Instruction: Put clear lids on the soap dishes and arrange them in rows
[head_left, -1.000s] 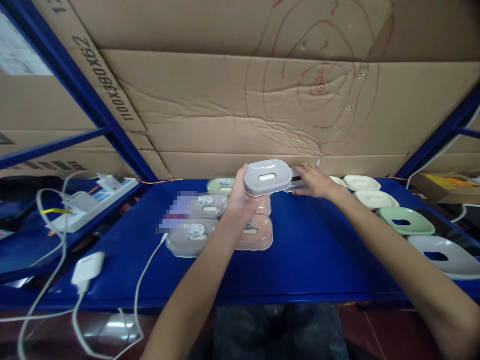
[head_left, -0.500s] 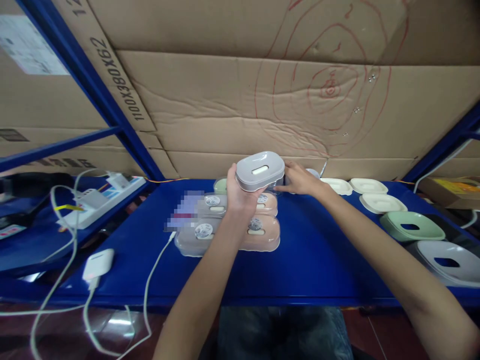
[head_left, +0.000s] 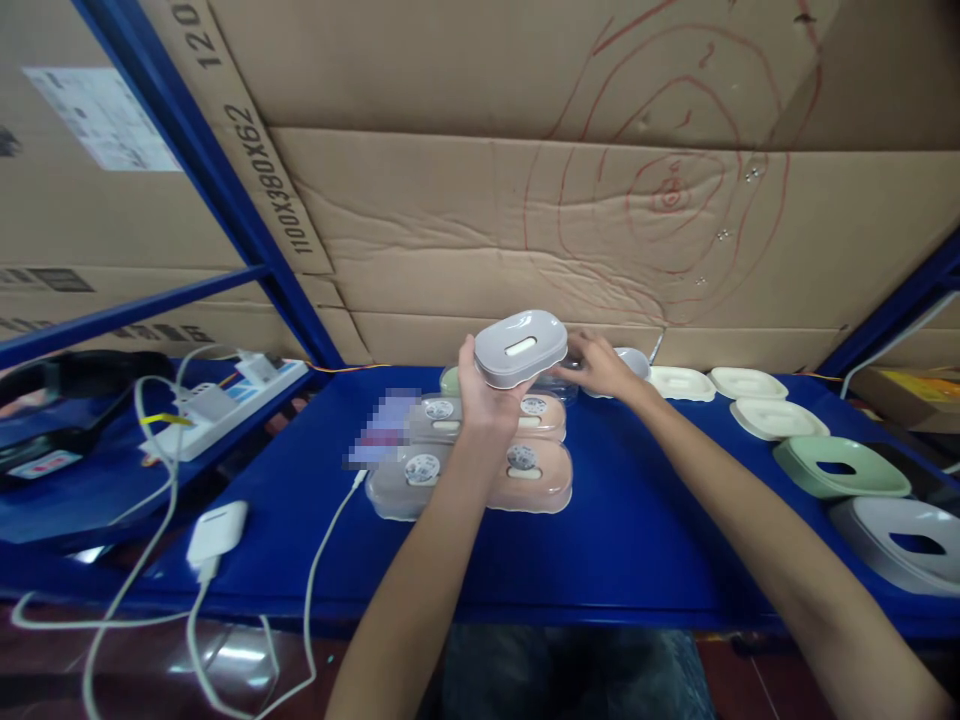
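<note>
Grey oval soap dish (head_left: 520,347) with a slotted top, tilted, raised above the pink boxed ones (head_left: 534,470).

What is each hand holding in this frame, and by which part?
The left hand holds a grey soap box from below at its left end. The right hand grips a clear piece beside it; the exact hold is unclear.

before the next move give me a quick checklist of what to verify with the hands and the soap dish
1. Left hand grips grey soap dish: ok.
2. Dish held level: not ok, slightly tilted.
3. Right hand holding a clear piece behind the dish: cannot tell, partly hidden.
4. Packed dishes stacked steady below: ok.
5. White cable away from both arms: ok.
</note>
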